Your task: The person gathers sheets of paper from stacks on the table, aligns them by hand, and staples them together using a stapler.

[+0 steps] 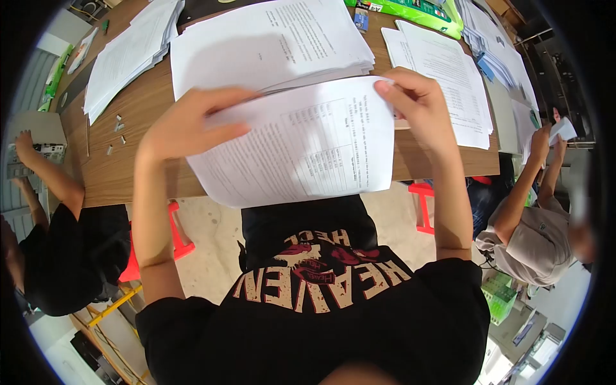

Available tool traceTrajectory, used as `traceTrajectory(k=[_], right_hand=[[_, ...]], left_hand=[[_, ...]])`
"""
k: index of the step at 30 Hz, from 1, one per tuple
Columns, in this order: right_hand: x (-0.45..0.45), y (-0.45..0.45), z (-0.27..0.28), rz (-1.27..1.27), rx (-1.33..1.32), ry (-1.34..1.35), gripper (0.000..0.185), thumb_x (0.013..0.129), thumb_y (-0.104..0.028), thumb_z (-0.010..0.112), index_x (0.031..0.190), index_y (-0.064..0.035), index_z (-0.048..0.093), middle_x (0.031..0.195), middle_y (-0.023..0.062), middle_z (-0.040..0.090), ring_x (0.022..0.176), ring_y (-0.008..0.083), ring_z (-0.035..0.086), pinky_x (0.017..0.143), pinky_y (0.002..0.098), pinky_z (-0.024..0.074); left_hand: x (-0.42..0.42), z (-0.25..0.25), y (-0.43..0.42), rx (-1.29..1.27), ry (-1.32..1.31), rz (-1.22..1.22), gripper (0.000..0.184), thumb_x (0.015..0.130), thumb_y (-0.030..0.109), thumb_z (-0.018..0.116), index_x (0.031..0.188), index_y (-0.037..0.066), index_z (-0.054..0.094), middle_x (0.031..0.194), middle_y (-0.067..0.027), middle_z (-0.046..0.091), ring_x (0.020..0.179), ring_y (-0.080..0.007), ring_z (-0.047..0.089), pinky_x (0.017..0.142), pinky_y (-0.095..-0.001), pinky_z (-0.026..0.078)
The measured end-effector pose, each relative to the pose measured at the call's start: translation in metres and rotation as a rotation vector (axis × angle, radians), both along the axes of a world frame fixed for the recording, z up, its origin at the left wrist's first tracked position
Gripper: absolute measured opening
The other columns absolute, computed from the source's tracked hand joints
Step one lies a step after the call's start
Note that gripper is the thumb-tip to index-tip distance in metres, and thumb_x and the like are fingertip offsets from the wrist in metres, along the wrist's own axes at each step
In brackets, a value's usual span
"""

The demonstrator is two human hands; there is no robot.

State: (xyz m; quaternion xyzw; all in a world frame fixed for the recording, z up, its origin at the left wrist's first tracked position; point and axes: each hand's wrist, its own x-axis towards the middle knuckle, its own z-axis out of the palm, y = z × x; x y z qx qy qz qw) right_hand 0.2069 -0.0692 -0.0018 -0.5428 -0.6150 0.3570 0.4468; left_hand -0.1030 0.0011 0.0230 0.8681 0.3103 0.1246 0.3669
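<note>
A printed sheet of paper (pixel 308 144), with a table of text on it, hangs over the near edge of the desk above my lap. My left hand (pixel 189 122) grips its left edge between thumb and fingers, slightly smeared by motion. At the sheet's upper right corner, my right hand (pixel 417 99) pinches the paper between thumb and curled fingers. Whether it is one sheet or a few together I cannot tell. Just beyond lies a thick stack of printed papers (pixel 269 45), partly covered by the held sheet.
Further paper stacks lie at left (pixel 131 51) and right (pixel 443 83) on the wooden desk (pixel 109 170). Small metal clips (pixel 119 123) and a green package (pixel 417 14) are there too. One person (pixel 64 250) sits at left, another (pixel 536 237) at right. Red stools (pixel 176 234) stand below.
</note>
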Motion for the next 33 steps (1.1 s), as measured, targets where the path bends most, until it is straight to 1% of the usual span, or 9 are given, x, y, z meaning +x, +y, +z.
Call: traceTrajectory(k=[4,5,6,8,14,16,23,29,33], right_hand=[[0.006,0.018,0.014,0.015,-0.007,-0.054,0.018,0.082,-0.021,0.063,0.081,-0.0029,0.066,0.056,-0.0024,0.048,0.048,0.0032,0.039,0.043,0.0190,0.0282],[0.003,0.026,0.022,0.001,0.073,-0.105,0.021,0.081,-0.024,0.064,0.081,-0.0034,0.066,0.052,-0.0030,0.045,0.046,0.0032,0.038,0.043,0.0188,0.0276],[0.000,0.032,0.034,0.002,0.121,-0.121,0.020,0.083,-0.023,0.061,0.081,-0.0035,0.065,0.057,-0.0059,0.042,0.050,0.0019,0.035,0.046,0.0181,0.0249],[0.000,0.041,0.070,-0.105,0.252,-0.315,0.019,0.084,-0.020,0.059,0.087,-0.0024,0.065,0.062,-0.0030,0.053,0.056,0.0038,0.046,0.052,0.0178,0.0351],[-0.007,0.065,0.094,-0.026,0.848,0.090,0.014,0.087,-0.012,0.056,0.095,-0.0026,0.063,0.079,0.0042,0.062,0.070,0.0094,0.057,0.065,0.0176,0.0444],[0.008,0.060,0.069,-0.062,0.620,-0.142,0.018,0.087,-0.012,0.054,0.098,-0.0003,0.063,0.092,0.0081,0.065,0.085,0.0133,0.060,0.080,0.0248,0.0445],[0.003,0.070,-0.039,-0.032,0.424,-0.274,0.018,0.079,-0.009,0.059,0.096,-0.0051,0.065,0.099,0.0094,0.064,0.094,0.0215,0.059,0.083,0.0308,0.0446],[0.021,0.037,-0.032,-0.013,0.441,-0.377,0.036,0.078,-0.009,0.059,0.114,-0.0058,0.055,0.123,0.0114,0.051,0.119,0.0287,0.042,0.098,0.0380,0.0326],[0.057,-0.010,-0.035,-0.288,0.407,-0.345,0.030,0.077,-0.010,0.061,0.106,-0.0063,0.058,0.116,0.0156,0.054,0.109,0.0316,0.050,0.093,0.0383,0.0383]], left_hand=[[-0.056,0.004,0.004,-0.042,0.144,0.043,0.027,0.077,0.015,0.064,0.100,0.000,0.059,0.083,-0.0110,0.061,0.073,-0.0197,0.053,0.066,-0.0300,0.042],[-0.063,0.010,0.002,0.185,0.166,0.158,0.026,0.078,0.014,0.063,0.099,0.000,0.060,0.082,-0.0095,0.061,0.072,-0.0181,0.053,0.065,-0.0286,0.042],[-0.067,0.018,0.001,0.413,0.185,0.274,0.024,0.080,0.014,0.062,0.099,0.000,0.060,0.081,-0.0081,0.061,0.071,-0.0164,0.053,0.063,-0.0272,0.042],[-0.058,0.069,0.007,0.299,0.160,0.352,0.023,0.082,0.014,0.061,0.100,0.001,0.061,0.081,-0.0058,0.062,0.070,-0.0128,0.053,0.061,-0.0244,0.042],[-0.047,0.111,-0.005,0.941,-0.127,0.587,0.021,0.081,0.011,0.061,0.100,0.005,0.063,0.087,-0.0028,0.065,0.074,-0.0105,0.058,0.064,-0.0235,0.044],[-0.040,0.083,-0.006,1.145,-0.064,0.508,0.021,0.078,0.006,0.060,0.099,0.009,0.065,0.090,-0.0038,0.065,0.081,-0.0160,0.061,0.070,-0.0261,0.045],[-0.032,-0.063,0.027,0.817,0.002,0.477,0.030,0.076,-0.001,0.052,0.099,0.014,0.064,0.107,-0.0052,0.060,0.100,-0.0228,0.054,0.092,-0.0381,0.034],[-0.022,-0.050,-0.004,0.671,-0.040,0.431,0.038,0.072,-0.004,0.048,0.104,0.010,0.062,0.113,-0.0076,0.057,0.108,-0.0251,0.049,0.095,-0.0396,0.032],[0.015,-0.021,-0.028,0.459,-0.244,0.353,0.033,0.072,-0.005,0.050,0.102,0.003,0.060,0.105,-0.0129,0.058,0.101,-0.0266,0.054,0.090,-0.0353,0.038]])
